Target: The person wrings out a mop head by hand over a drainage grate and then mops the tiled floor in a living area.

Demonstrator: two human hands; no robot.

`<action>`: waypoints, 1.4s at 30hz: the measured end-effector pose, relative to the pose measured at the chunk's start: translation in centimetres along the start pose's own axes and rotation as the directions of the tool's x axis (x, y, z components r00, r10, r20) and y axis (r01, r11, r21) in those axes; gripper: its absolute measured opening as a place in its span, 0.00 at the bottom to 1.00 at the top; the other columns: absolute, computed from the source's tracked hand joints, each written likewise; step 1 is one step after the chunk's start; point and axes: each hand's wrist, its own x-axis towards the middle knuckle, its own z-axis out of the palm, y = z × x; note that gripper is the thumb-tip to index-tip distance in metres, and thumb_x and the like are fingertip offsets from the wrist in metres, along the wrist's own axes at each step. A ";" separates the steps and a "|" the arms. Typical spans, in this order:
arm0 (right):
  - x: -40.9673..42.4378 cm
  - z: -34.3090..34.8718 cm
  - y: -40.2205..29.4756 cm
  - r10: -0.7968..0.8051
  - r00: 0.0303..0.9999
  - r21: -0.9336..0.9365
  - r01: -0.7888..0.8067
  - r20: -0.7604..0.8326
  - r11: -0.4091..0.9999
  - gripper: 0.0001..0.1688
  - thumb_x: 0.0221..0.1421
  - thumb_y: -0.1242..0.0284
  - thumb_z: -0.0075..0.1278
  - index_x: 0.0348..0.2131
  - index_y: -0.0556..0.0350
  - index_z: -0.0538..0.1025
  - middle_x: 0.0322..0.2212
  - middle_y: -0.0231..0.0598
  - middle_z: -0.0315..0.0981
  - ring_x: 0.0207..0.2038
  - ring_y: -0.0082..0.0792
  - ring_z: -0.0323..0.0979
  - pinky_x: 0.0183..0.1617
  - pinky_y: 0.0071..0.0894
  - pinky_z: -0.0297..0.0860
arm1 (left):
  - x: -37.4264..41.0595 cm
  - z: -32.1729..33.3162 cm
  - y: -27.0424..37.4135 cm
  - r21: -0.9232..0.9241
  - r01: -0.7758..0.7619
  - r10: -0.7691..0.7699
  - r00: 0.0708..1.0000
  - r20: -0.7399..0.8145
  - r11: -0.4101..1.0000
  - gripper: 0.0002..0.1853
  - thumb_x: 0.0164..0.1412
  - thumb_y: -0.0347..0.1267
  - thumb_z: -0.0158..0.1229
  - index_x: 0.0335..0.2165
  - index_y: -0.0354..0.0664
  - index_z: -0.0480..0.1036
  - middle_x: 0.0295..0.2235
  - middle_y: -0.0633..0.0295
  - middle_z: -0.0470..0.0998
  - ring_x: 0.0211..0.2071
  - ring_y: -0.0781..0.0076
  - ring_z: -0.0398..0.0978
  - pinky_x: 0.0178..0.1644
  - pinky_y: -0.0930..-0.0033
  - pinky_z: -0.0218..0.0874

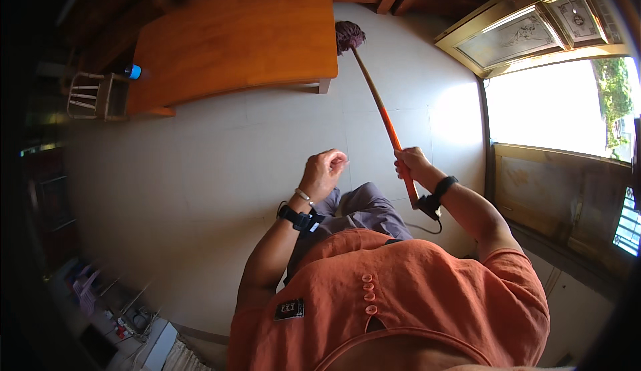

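My right hand [411, 165] is wrapped around the orange lower part of a mop handle [373, 88]. From there the pole slants away to a purple mop head [349, 36] on the floor, beside the right end of a wooden table. My left hand [324, 172] is held in front of my body, left of the pole and apart from it. Its fingers curl loosely, with a gap towards the thumb and nothing seen in them. A black strap with a small device [301, 219] circles the left wrist; another black wrist strap [444, 187] is on the right.
The orange-brown table [235, 35] stands ahead on the pale tiled floor [210, 171]. A small chair [97, 96] and a blue-topped object [133, 71] are at its left end. Door panels [521, 35] flank a bright doorway [546, 106] at right. Cluttered furniture [145, 336] lies lower left.
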 end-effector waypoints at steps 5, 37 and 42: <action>5.8 4.3 -9.9 -0.152 0.960 0.033 0.148 0.235 0.988 0.13 0.59 0.73 0.54 0.34 0.70 0.71 0.22 0.43 0.71 0.23 0.39 0.74 0.25 0.45 0.76 | 5.9 5.1 -0.2 -0.508 0.589 -0.479 0.808 0.345 0.628 0.33 0.65 0.45 0.57 0.59 0.35 0.59 0.43 0.50 0.73 0.33 0.66 0.79 0.33 0.65 0.76; 15.1 1.6 -8.1 -0.316 0.313 -0.421 0.825 0.895 -0.376 0.12 0.48 0.56 0.59 0.26 0.40 0.79 0.27 0.31 0.71 0.43 0.36 0.69 0.61 0.64 0.51 | 3.5 8.9 7.4 0.079 0.793 -0.769 0.554 0.318 0.604 0.20 0.60 0.28 0.56 0.48 0.36 0.59 0.20 0.52 0.72 0.14 0.62 0.72 0.16 0.60 0.64; 10.2 5.5 1.9 -0.401 0.221 -0.364 0.872 0.889 -0.326 0.17 0.46 0.54 0.62 0.22 0.45 0.76 0.25 0.32 0.70 0.40 0.38 0.69 0.59 0.61 0.52 | -8.3 7.7 7.5 0.301 0.685 -0.734 0.674 0.082 0.663 0.30 0.55 0.29 0.62 0.54 0.40 0.60 0.33 0.38 0.77 0.36 0.37 0.76 0.36 0.45 0.68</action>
